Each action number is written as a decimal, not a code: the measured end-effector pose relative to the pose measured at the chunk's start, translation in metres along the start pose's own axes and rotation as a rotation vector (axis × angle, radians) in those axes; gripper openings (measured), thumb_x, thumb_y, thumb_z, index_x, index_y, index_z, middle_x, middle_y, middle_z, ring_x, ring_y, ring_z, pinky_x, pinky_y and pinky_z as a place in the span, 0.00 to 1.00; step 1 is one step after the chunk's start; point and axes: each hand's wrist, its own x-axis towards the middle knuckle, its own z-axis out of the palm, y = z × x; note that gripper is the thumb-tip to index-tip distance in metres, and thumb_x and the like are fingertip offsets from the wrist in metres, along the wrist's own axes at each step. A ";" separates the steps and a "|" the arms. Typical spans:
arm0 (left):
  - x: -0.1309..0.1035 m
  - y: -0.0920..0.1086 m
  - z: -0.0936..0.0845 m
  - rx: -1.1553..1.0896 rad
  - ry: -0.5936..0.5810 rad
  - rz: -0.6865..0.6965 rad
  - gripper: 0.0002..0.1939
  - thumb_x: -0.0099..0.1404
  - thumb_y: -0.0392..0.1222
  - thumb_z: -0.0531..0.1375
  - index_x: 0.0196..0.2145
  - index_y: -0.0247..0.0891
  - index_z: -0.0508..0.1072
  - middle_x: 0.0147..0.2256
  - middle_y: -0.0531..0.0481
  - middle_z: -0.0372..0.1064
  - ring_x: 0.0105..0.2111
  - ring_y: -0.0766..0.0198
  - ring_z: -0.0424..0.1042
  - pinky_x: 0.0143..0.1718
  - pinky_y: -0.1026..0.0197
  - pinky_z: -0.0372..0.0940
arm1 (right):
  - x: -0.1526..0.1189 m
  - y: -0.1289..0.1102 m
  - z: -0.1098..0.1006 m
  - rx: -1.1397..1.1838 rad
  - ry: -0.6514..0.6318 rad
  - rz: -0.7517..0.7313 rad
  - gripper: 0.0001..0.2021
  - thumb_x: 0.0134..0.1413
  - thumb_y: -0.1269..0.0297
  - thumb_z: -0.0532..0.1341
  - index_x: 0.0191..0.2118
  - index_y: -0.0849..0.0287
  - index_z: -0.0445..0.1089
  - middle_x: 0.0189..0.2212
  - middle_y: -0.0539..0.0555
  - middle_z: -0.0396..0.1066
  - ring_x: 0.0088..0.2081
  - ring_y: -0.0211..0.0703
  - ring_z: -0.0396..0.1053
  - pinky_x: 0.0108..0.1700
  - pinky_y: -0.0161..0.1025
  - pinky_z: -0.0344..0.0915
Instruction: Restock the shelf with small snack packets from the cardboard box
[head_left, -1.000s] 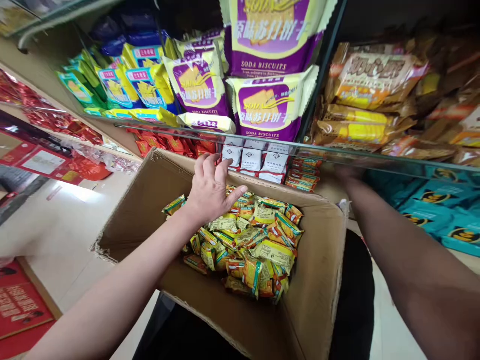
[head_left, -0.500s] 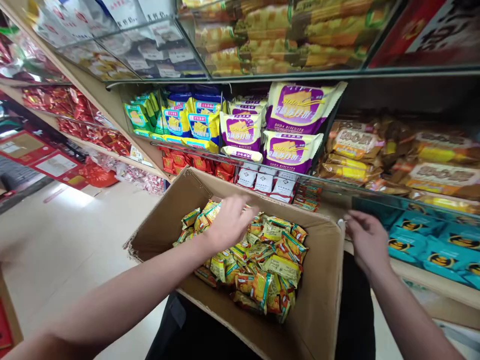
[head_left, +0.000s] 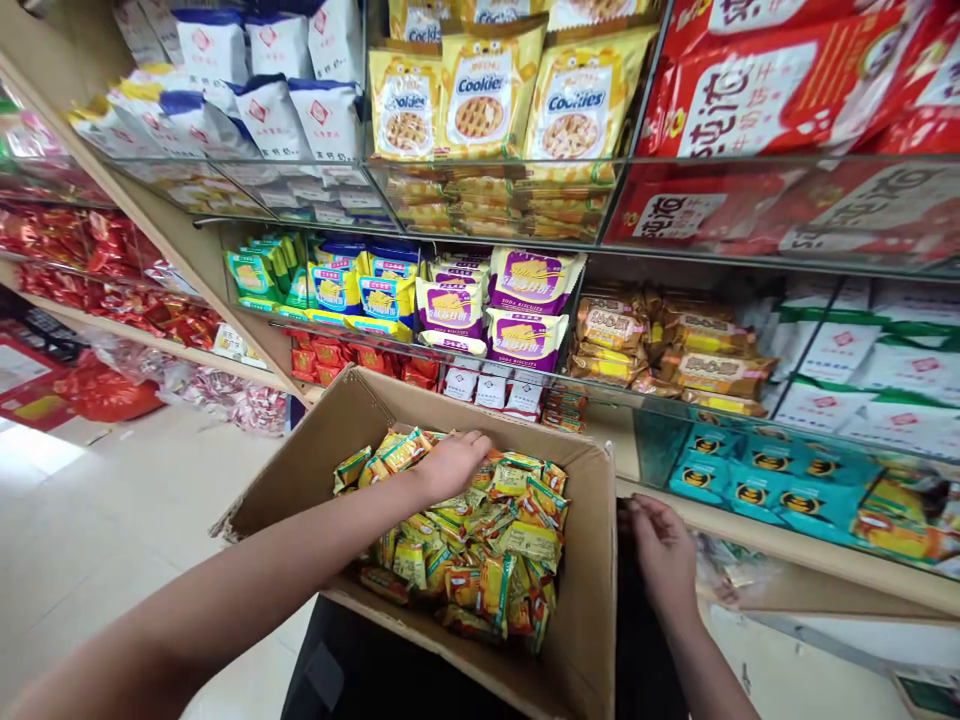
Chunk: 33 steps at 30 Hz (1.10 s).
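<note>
A cardboard box (head_left: 300,435) sits tilted on my lap, its flaps not visible. Inside lies a heap of small yellow and orange snack packets (head_left: 529,540). My left hand (head_left: 454,465) reaches into the box near its far wall, fingers curled down onto the packets. An orange bit shows by its fingertips, but what they hold is hidden. Just outside the box's right wall is my right hand (head_left: 664,545), with thumb and fingers pinched together near the rim. Whatever is between those fingers is too dark to make out.
Shelves ahead have glass fronts (head_left: 495,185). They carry cookie bags (head_left: 484,90), soda biscuits (head_left: 525,335), brown-wrapped snacks (head_left: 712,360) and teal packets (head_left: 780,495). Red-wrapped goods (head_left: 112,300) fill shelves at left. A red plastic bag (head_left: 109,385) lies on the floor.
The view has tilted up and turned right, showing more of the upper shelves. My left hand has lowered onto the packets. My right hand has shifted down from the box's corner.
</note>
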 end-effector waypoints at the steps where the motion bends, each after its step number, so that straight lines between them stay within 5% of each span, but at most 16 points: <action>1: -0.007 0.006 -0.011 -0.046 0.014 0.006 0.09 0.66 0.36 0.49 0.41 0.34 0.66 0.36 0.44 0.67 0.36 0.61 0.67 0.38 0.60 0.62 | -0.007 -0.015 0.000 0.016 0.065 -0.036 0.20 0.39 0.49 0.62 0.34 0.61 0.67 0.28 0.54 0.69 0.28 0.40 0.67 0.32 0.39 0.66; 4: -0.027 0.033 -0.041 -0.353 0.088 0.048 0.19 0.67 0.41 0.48 0.54 0.35 0.53 0.37 0.47 0.66 0.34 0.65 0.67 0.34 0.65 0.62 | -0.038 -0.067 0.005 0.013 0.096 -0.174 0.16 0.44 0.54 0.62 0.37 0.60 0.68 0.29 0.53 0.69 0.28 0.38 0.67 0.31 0.35 0.65; 9: -0.037 0.081 -0.065 -0.975 0.087 0.160 0.33 0.62 0.40 0.55 0.60 0.40 0.43 0.24 0.58 0.59 0.23 0.69 0.59 0.26 0.67 0.57 | -0.065 -0.121 0.030 -0.103 -0.411 -0.312 0.12 0.50 0.55 0.58 0.34 0.58 0.68 0.28 0.51 0.68 0.28 0.37 0.64 0.30 0.33 0.62; 14: -0.039 0.101 -0.052 -1.504 0.302 -0.177 0.21 0.58 0.52 0.57 0.44 0.39 0.59 0.26 0.56 0.59 0.23 0.70 0.59 0.25 0.67 0.57 | -0.063 -0.118 0.043 0.018 -0.298 -0.238 0.13 0.52 0.54 0.57 0.28 0.59 0.64 0.23 0.48 0.62 0.25 0.35 0.58 0.26 0.31 0.57; 17: -0.041 0.103 -0.037 -1.408 0.489 -0.345 0.19 0.60 0.57 0.52 0.25 0.38 0.58 0.21 0.58 0.52 0.22 0.70 0.53 0.25 0.67 0.53 | -0.068 -0.110 0.046 0.068 -0.270 -0.180 0.14 0.52 0.53 0.56 0.26 0.58 0.61 0.21 0.46 0.59 0.23 0.34 0.56 0.25 0.31 0.56; 19: -0.042 0.102 -0.029 -1.285 0.559 -0.409 0.22 0.61 0.58 0.50 0.20 0.39 0.54 0.20 0.59 0.47 0.21 0.70 0.49 0.23 0.67 0.50 | -0.072 -0.106 0.049 0.084 -0.298 -0.142 0.15 0.53 0.52 0.55 0.25 0.58 0.60 0.20 0.46 0.57 0.23 0.34 0.55 0.25 0.31 0.55; 24: -0.041 0.095 -0.023 -1.072 0.601 -0.463 0.21 0.63 0.54 0.48 0.19 0.39 0.52 0.18 0.59 0.46 0.20 0.70 0.48 0.23 0.66 0.48 | -0.078 -0.101 0.053 0.046 -0.297 -0.115 0.16 0.53 0.50 0.54 0.24 0.58 0.59 0.21 0.47 0.57 0.23 0.35 0.54 0.23 0.31 0.54; 33: -0.040 0.094 -0.021 -0.993 0.624 -0.465 0.20 0.64 0.50 0.46 0.18 0.40 0.50 0.18 0.59 0.43 0.20 0.70 0.45 0.22 0.65 0.46 | -0.090 -0.099 0.057 0.117 -0.093 -0.113 0.16 0.54 0.50 0.53 0.25 0.58 0.59 0.20 0.47 0.59 0.22 0.35 0.58 0.23 0.31 0.58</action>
